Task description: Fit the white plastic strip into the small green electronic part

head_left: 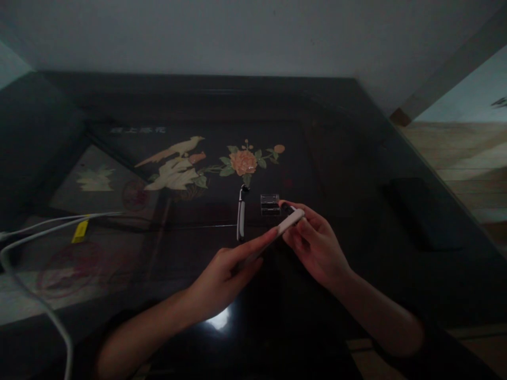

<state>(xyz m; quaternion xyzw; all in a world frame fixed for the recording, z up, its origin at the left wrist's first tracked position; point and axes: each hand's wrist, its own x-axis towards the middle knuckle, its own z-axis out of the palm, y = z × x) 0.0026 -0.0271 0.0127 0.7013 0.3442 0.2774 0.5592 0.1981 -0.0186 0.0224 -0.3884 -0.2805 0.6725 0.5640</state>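
In the head view, both hands met above the middle of the dark glossy bench (356, 158). The left hand (222, 277) held a slim white remote-like device (285, 225) by its lower end, its grip clamped on it with the index finger lying along the body. The right hand (315, 245) had its grip closed around the upper end of the same device, with the fingertips at a small dark part there; what this part was, I could not tell. So the device was in the air between the two hands, tilted, and not touching the bench.

Just beyond the hands, toward the far edge, a narrow white and black piece (240, 219) lay flat on the bench. It looked like a cover taken off, but this is only my judgement. Beside it lay a small clear case (270, 205) with dark contents.

From this, the opening seemed done, and the work at the upper end was not finished. A white cable (43, 224) with a yellow tag (80, 231) lay near the left edge.
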